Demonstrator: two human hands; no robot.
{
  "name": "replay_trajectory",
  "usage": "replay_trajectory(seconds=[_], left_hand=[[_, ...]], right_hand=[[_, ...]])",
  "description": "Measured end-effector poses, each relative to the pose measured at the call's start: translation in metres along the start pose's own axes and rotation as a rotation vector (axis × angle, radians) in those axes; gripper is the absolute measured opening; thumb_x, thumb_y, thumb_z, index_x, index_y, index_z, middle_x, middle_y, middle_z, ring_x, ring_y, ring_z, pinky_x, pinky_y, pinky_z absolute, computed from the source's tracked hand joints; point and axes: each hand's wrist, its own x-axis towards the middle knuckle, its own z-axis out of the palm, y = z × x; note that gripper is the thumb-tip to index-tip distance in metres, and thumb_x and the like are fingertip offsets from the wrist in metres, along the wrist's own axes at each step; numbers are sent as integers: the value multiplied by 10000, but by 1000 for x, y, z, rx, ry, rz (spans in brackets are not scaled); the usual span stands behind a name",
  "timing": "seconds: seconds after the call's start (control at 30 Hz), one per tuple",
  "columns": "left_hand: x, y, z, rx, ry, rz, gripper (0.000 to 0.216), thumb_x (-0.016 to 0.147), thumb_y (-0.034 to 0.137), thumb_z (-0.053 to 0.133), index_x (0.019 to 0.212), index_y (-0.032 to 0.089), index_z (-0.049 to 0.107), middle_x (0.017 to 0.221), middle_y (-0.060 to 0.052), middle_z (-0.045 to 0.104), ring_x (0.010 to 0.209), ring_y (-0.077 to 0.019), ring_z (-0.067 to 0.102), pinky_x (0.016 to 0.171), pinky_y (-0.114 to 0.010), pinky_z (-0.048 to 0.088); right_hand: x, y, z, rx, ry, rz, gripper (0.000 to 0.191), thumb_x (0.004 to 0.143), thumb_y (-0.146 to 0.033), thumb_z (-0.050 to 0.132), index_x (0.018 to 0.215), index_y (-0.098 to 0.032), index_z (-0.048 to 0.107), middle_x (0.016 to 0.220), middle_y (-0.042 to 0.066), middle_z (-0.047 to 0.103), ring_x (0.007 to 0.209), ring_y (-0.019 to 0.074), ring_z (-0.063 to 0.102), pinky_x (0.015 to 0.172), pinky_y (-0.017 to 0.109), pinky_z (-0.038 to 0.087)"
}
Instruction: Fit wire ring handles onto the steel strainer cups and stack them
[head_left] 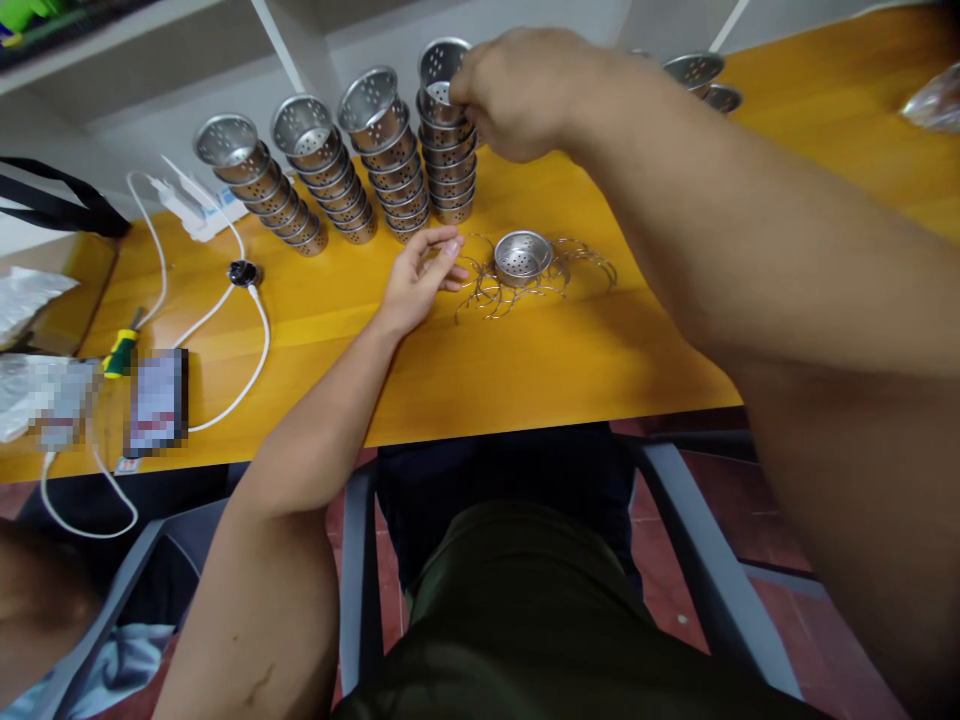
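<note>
Clock taken from the middle of the view. Right hand (517, 95) is at 12 o'clock, fingers nearly together, pinched, it seems, on the rim of the top cup (439, 62), which sits nested on the right-hand stack (452, 170). Left hand (421, 278) lies at 11 o'clock, palm turned in, fingers loosely curled and half open, with no hold on anything I can make out; the tips are just beside a scatter of bent wires (491, 295). A lone cup (523, 256) stands upright among these on the bench (540, 370), at 1 o'clock. Risks, my judgement: tall, narrow nesting could jam, so a sideways tug might topple the stack into the neighbouring stack (405, 190). The wires look tangled; one could hook the left fingers or the lone cup and drag others along. Right forearm reaches over the bench, so a low sweep might clip the lone cup. Writing: none readable. The phone (156, 402) at 9 o'clock has a pixelated screen; a small label (127, 466) below it is too small to read. Cups show only punched holes, no brand.
</note>
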Motion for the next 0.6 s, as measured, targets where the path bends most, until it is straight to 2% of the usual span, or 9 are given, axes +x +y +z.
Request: replay_trajectory(seconds=[0.07,0.13,0.2,0.27,0.37,0.4,0.43,0.53,0.6], left_hand=[[0,0,-1,5,-4,17,597,1165,770,928,1508,301,791,1559,-120,895,1050,-203,975,890,-327,844],[0,0,-1,1,-7,31,652,1144,807,939,1513,292,782,1568,-131,891,1064,-210,978,896,-333,846],[0,1,-2,-1,-1,41,695,1129,831,947,1519,284,770,1582,-144,884,1067,-214,980,902,-341,848],[-1,1,-2,11,-2,48,693,1139,824,939,1529,279,761,1587,-152,879,1066,-218,981,907,-351,848],[-1,-1,-2,34,-22,65,667,1161,804,919,1531,272,760,1578,-154,875,1076,-226,981,904,-361,844],[-1,-2,-1,35,-25,72,671,1158,804,920,1529,269,759,1577,-155,872,1075,-226,979,895,-358,839],[0,-3,-1,37,-25,76,677,1154,807,923,1528,268,756,1582,-155,869,1073,-224,978,889,-354,834],[0,-4,0,51,-17,77,708,1130,824,937,1534,273,748,1602,-155,860,1065,-215,971,878,-342,821],[1,-4,0,65,-20,72,735,1110,843,941,1540,280,746,1611,-155,855,1060,-213,964,881,-343,816]], right_hand=[[0,-15,-6,-283,-77,87,434,1136,102,829,1533,-43,927,1634,292,871,1612,563,813,1342,750,626],[-6,-25,-9,-334,-100,51,432,1209,26,787,1623,-27,898,1654,321,852,1603,565,825,1330,699,665],[-20,-25,-9,-226,-18,-31,487,1220,9,743,1697,20,841,1719,354,801,1655,552,794,1399,662,634],[-39,-19,-8,-108,134,-56,574,1184,51,700,1752,48,782,1762,364,750,1705,501,756,1446,589,593],[-73,-5,-7,-23,333,4,517,1113,101,645,1578,60,866,1631,351,802,1544,432,827,1342,488,624],[-86,0,-7,10,305,16,468,1099,90,655,1491,36,907,1565,322,840,1429,404,865,1262,458,649],[-97,6,-6,52,205,21,421,1091,68,680,1411,-8,942,1471,273,885,1295,368,885,1170,432,663],[-128,21,3,137,-272,18,353,1067,-55,791,1356,-138,976,1165,122,928,940,279,837,903,386,624],[-142,32,17,192,-432,-6,345,1057,-134,829,1362,-202,974,1006,49,896,781,245,777,788,370,570]])
